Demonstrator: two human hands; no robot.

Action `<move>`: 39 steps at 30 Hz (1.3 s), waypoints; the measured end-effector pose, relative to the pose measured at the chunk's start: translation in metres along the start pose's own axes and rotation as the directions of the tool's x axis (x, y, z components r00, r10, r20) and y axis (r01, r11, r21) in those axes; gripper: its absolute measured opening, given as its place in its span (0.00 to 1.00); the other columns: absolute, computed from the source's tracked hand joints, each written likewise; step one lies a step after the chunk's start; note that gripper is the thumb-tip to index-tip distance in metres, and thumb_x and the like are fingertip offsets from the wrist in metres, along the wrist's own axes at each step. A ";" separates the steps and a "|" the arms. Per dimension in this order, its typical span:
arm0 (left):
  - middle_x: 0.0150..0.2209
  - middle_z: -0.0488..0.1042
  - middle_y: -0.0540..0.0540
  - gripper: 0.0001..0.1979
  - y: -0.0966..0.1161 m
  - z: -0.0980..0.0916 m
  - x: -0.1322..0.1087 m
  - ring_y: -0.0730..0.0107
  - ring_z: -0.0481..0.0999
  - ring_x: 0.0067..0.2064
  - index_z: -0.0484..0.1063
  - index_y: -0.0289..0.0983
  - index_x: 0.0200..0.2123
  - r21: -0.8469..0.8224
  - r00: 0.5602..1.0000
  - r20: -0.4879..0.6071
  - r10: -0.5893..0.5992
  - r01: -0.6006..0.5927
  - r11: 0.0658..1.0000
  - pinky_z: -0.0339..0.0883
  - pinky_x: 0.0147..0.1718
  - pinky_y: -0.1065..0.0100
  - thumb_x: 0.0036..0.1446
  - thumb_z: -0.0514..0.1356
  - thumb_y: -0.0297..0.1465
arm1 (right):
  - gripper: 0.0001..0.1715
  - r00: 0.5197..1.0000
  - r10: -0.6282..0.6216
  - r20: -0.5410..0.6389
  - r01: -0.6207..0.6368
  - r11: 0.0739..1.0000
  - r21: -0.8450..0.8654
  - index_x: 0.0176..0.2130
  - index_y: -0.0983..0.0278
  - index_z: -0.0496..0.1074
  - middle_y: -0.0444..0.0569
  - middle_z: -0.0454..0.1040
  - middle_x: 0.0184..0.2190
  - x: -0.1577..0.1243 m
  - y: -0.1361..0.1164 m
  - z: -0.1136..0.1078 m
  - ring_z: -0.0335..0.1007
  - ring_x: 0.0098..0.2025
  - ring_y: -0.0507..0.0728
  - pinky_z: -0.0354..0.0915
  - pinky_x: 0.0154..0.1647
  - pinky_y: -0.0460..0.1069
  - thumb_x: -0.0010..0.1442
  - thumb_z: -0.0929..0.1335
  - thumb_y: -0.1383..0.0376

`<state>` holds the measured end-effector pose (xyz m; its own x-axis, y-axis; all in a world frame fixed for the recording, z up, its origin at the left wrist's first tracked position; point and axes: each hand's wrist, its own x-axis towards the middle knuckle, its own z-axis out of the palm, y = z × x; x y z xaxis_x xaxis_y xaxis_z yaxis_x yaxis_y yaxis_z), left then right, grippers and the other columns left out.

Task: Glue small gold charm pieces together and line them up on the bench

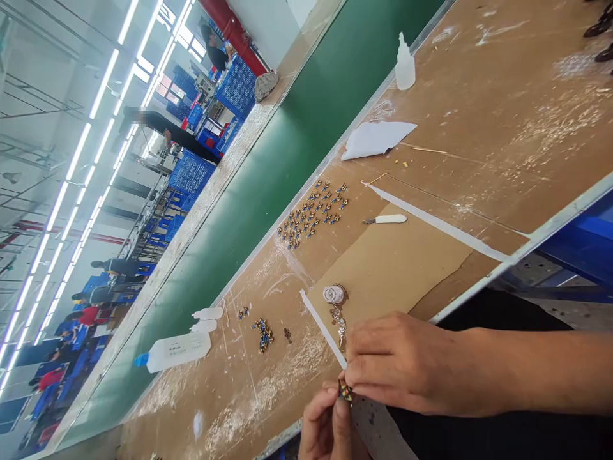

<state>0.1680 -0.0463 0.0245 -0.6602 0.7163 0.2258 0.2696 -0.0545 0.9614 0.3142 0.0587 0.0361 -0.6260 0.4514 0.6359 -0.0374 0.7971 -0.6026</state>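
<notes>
My left hand [328, 421] comes up from the bottom edge, thumb and finger pinched on a small painted figure [345, 392] with yellow, red and dark colours. My right hand [407, 361] reaches in from the right. Its fingertips are closed together against the same piece, and whether they also hold a fine tool is hidden. Just above the hands stands a small round jar [334, 294], with a wet-looking smear of brown and silvery bits [339, 324] beside it. Further up on a brown sheet [412, 255] lies a white-handled craft knife [390, 219].
Many small blue-and-yellow figures [311, 214] stand in rows near the green belt [287, 147]; another pile [262, 335] lies nearer. A large white bottle [177, 351], a small dropper bottle [405, 64] and white paper [378, 138] are on the table. Other people work in the background.
</notes>
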 end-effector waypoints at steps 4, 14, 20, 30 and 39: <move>0.28 0.78 0.53 0.07 0.002 0.003 0.000 0.73 0.79 0.33 0.76 0.42 0.30 -0.041 0.997 0.010 0.074 -0.073 0.996 0.73 0.36 0.75 0.47 0.68 0.36 | 0.10 1.000 -0.008 0.010 0.008 0.999 -0.038 0.33 0.68 0.71 0.47 0.70 0.29 0.000 -0.003 -0.004 0.63 0.32 0.51 0.60 0.33 0.45 0.63 0.62 0.70; 0.27 0.76 0.52 0.03 0.002 0.008 0.005 0.74 0.75 0.29 0.75 0.41 0.33 0.008 0.912 0.128 0.389 -0.394 0.919 0.74 0.40 0.64 0.53 0.63 0.32 | 0.12 0.994 -0.078 -0.076 0.081 0.996 0.039 0.35 0.69 0.70 0.48 0.70 0.28 -0.006 0.001 -0.003 0.62 0.31 0.50 0.61 0.33 0.44 0.65 0.59 0.71; 0.26 0.77 0.54 0.01 0.004 0.001 0.011 0.78 0.75 0.27 0.73 0.40 0.31 0.173 0.801 0.183 0.570 -0.597 0.784 0.73 0.40 0.68 0.54 0.63 0.30 | 0.09 0.978 -0.080 -0.190 0.106 0.986 0.130 0.39 0.70 0.70 0.49 0.72 0.29 -0.011 0.008 0.005 0.63 0.32 0.49 0.63 0.35 0.43 0.64 0.61 0.71; 0.28 0.78 0.51 0.05 0.002 -0.017 0.020 0.74 0.77 0.31 0.74 0.40 0.31 0.294 0.399 0.446 0.801 -0.911 0.290 0.73 0.41 0.65 0.57 0.59 0.26 | 0.07 0.981 -0.027 -0.194 0.078 0.961 0.265 0.39 0.71 0.71 0.51 0.72 0.31 -0.016 0.014 0.011 0.66 0.34 0.48 0.65 0.37 0.42 0.62 0.64 0.72; 0.26 0.77 0.50 0.07 0.005 -0.009 0.011 0.73 0.76 0.30 0.74 0.39 0.28 0.358 0.533 0.365 0.763 -0.837 0.414 0.73 0.42 0.62 0.57 0.58 0.25 | 0.09 0.984 -0.044 -0.173 0.088 0.962 0.259 0.40 0.69 0.70 0.50 0.72 0.30 -0.016 0.012 0.010 0.66 0.33 0.48 0.65 0.37 0.42 0.64 0.62 0.70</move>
<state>0.1555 -0.0448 0.0334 0.1098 0.5946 0.7965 0.9151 -0.3733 0.1525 0.3162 0.0568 0.0138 -0.4794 0.4788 0.7354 -0.2933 0.7024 -0.6485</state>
